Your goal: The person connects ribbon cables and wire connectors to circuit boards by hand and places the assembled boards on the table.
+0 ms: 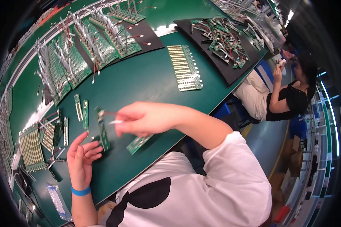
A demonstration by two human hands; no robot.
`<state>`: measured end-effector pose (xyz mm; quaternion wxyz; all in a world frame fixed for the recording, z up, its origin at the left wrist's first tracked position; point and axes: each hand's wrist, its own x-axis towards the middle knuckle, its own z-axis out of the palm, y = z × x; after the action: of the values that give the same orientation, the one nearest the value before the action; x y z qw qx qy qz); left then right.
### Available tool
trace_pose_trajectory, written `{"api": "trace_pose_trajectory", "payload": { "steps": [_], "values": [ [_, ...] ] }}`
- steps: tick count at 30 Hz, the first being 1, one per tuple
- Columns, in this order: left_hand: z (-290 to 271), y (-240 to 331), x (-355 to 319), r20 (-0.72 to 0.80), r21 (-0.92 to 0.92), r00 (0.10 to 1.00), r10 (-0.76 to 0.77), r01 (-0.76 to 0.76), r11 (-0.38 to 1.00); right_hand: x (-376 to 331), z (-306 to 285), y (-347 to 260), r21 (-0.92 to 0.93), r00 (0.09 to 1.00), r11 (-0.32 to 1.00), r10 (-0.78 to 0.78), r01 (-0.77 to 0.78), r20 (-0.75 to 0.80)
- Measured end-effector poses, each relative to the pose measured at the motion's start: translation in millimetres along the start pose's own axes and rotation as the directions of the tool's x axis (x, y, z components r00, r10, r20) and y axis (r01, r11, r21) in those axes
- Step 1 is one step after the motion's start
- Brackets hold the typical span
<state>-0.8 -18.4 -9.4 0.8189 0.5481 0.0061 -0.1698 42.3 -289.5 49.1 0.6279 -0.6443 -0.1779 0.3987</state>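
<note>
Showing between left hand (80, 157), right hand (136, 119): circuit strip (104, 134)

White tube lights (334, 123) glow at right, near dark, warped edges.

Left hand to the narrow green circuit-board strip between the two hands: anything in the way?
Nothing visible blocks the left hand: its lower fingertips are right beside the narrow green circuit-board strip, contact unclear. Between its topmost fingertip and the strip, a tiny white piece shows, seemingly lying on the green tabletop.
</note>
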Motion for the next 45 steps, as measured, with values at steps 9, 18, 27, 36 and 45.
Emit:
{"api": "trace_pose_trajectory", "payload": {
  "steps": [9, 18, 27, 36, 45],
  "values": [
    [6, -15, 16, -0.006, 0.323, 1.000, -0.031, 0.031, 0.946, -150, -107, 56, 0.257, 0.642, 0.850, -0.117, 0.459, -0.758],
    [11, -21, 18, -0.034, 0.478, 0.999, -0.029, 0.042, 0.878, -237, -181, 67, 0.133, 0.370, 0.664, -0.229, 0.736, -0.901],
    [7, -26, 18, -0.062, 0.482, 0.998, 0.017, 0.015, 0.876, -272, -337, 17, 0.066, 0.199, 0.611, -0.151, 0.788, -0.968],
    [10, -29, 18, -0.094, 0.499, 0.992, 0.083, -0.025, 0.866, -179, -454, -18, 0.014, 0.019, 0.443, -0.007, 0.897, -1.000],
    [12, -27, 17, -0.119, 0.492, 0.989, 0.083, -0.014, 0.871, -100, -409, -55, 0.186, 0.407, 0.645, -0.212, 0.742, -0.888]
  ]
}}
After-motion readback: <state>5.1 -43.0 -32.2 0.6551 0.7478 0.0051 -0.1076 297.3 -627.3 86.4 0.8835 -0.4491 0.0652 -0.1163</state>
